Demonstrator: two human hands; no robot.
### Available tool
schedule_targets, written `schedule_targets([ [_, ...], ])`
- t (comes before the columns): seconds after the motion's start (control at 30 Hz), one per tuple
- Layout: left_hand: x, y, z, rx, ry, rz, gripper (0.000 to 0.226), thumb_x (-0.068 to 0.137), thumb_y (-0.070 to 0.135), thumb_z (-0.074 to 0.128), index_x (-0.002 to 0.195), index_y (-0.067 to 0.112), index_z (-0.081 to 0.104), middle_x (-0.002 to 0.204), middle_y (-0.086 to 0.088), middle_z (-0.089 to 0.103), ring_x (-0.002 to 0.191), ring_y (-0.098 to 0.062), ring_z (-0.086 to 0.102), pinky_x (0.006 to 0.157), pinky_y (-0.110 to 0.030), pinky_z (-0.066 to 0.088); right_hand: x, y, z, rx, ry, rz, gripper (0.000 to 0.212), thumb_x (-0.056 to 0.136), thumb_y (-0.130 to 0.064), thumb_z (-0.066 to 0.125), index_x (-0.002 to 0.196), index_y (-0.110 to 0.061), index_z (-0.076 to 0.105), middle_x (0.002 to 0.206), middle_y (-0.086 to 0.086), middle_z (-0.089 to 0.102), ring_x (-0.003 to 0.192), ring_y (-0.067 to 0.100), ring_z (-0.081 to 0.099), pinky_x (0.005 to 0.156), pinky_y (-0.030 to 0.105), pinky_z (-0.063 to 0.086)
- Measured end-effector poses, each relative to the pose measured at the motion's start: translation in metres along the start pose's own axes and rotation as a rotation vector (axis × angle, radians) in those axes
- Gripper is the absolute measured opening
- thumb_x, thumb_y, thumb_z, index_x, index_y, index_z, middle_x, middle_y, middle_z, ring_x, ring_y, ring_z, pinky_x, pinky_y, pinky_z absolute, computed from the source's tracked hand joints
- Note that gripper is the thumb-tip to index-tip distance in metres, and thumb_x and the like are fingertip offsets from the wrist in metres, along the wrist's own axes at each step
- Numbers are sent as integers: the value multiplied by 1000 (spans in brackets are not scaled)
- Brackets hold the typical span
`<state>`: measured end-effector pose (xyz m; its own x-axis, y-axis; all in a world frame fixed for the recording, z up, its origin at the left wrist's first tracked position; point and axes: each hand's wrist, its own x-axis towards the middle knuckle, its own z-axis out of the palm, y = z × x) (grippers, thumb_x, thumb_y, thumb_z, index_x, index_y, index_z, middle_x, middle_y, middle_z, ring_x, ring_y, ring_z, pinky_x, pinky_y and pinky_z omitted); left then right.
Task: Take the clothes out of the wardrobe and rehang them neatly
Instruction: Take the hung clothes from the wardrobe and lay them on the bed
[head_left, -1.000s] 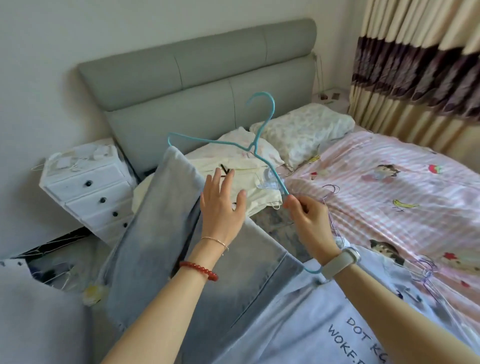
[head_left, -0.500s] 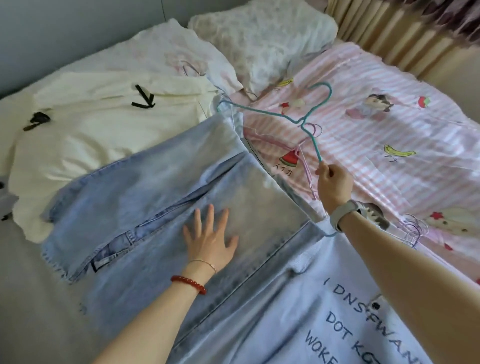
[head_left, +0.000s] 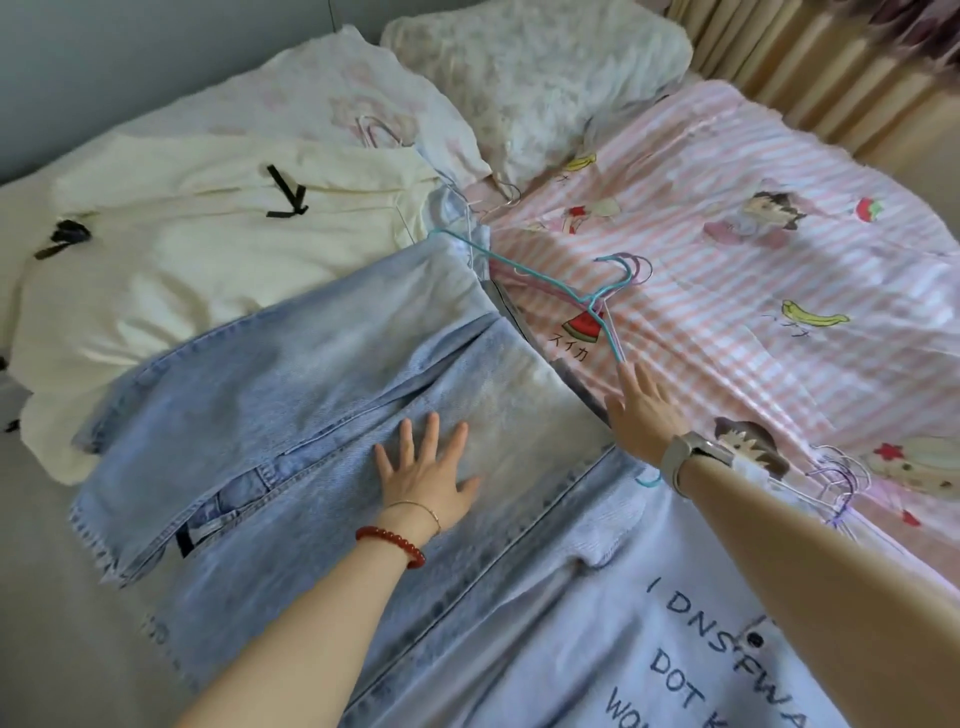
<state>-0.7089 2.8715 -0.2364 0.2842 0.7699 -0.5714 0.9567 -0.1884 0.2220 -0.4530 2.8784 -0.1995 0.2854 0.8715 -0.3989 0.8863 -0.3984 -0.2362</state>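
Observation:
Light blue jeans (head_left: 291, 395) lie folded over a teal wire hanger (head_left: 524, 270) on the bed. My left hand (head_left: 426, 467) presses flat on the denim, fingers spread. My right hand (head_left: 644, 410) lies open at the jeans' right edge, its fingertips just below the hanger's lower arm and apart from it. The hanger's hook rests on the pink striped cover (head_left: 753, 291) over other pastel hangers (head_left: 634, 270). A pale blue printed top (head_left: 649, 649) lies under the jeans' lower end. A cream garment (head_left: 197, 249) with black bows lies at the left.
Two pillows (head_left: 535, 67) sit at the head of the bed. More wire hangers (head_left: 836, 488) lie on the cover under my right forearm. Curtains (head_left: 841, 67) hang at the far right.
My right hand has let go of the teal hanger, which now lies flat on the bed with the jeans over it. My left hand still presses on the denim.

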Motion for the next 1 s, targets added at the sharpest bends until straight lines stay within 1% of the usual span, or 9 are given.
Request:
schedule_targets([
  [0.07,-10,-3,-15,33,63,-4,61,95,46,32,147,31,2,157,-2,-9,142,-30,-11,112,-58,-1,-15,-11,-8,-33,23,-58,52,98,-30,29,146,-20,12,156,5,9,142,27,9,113,47,18],
  [0.23,-60,1,-68,18,392,-42,52,97,33,34,145,23,19,156,-4,8,143,-27,6,113,-55,10,-71,-49,-42,-17,196,-252,48,97,-28,29,144,-19,21,153,2,18,141,23,14,113,44,16],
  [0.37,-141,8,-93,-1,608,-73,51,97,32,34,146,22,21,156,-3,11,143,-23,8,113,-50,8,-142,-76,-67,50,269,-364,48,98,-28,31,144,-18,24,153,3,21,142,20,13,116,42,11],
  [0.47,-221,6,-76,-7,676,-139,52,98,34,33,146,23,19,156,-1,11,143,-20,9,114,-48,9,-209,-92,-71,73,305,-468,46,97,-28,32,142,-17,29,151,2,25,141,19,15,115,43,12],
  [0.63,-363,-10,1,-139,663,-310,50,97,35,36,144,22,25,154,0,18,141,-19,17,112,-40,21,-326,-110,-37,75,175,-699,42,97,-26,33,138,-17,37,146,1,36,139,19,21,113,41,17],
  [0.7,-417,-20,37,-180,666,-378,47,96,32,39,141,20,34,151,-1,27,137,-20,27,110,-35,26,-371,-120,-14,73,120,-831,40,96,-23,35,135,-17,42,141,0,42,136,19,27,112,37,20],
  [0.8,-499,-36,78,-231,777,-445,34,84,15,58,116,5,62,122,-14,60,106,-30,61,89,-39,49,-437,-139,23,32,-16,-1032,36,96,-22,36,129,-18,49,132,0,50,128,19,36,103,29,24],
  [0.87,-553,-53,101,-219,870,-549,28,71,9,63,97,-1,69,97,-16,70,85,-31,68,71,-43,55,-479,-160,45,-40,-105,-1177,34,96,-24,35,126,-18,50,128,1,51,124,20,39,97,28,26],
  [1.0,-659,-83,138,-257,951,-834,26,73,4,66,97,-4,68,96,-20,69,88,-37,67,75,-48,55,-567,-215,78,-74,-224,-1451,35,95,-23,36,127,-19,48,128,0,51,123,21,39,94,31,30],
])
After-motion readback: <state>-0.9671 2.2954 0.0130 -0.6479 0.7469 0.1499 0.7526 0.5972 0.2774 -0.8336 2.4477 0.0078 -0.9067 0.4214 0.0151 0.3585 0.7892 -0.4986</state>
